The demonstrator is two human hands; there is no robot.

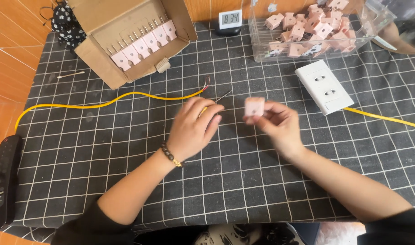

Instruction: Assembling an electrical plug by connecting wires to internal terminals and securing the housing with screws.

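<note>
My right hand (278, 125) holds a small pink plug adapter (254, 106) up between thumb and fingers, above the checked cloth. My left hand (193, 129), with a bead bracelet on the wrist, rests on the cloth just left of it, fingers curled over a thin yellow-handled tool (215, 102) whose metal tip sticks out past the fingers. The bare end of a yellow cable (126, 96) with red and dark wires lies just beyond the left hand.
A cardboard box (103, 63) with a row of pink plugs stands back left. A clear tub (307, 50) of pink adapters sits back right, a white socket block (323, 85) with a yellow cord before it. A small clock (229, 20), a remote (2, 179), a cotton swab (70, 74).
</note>
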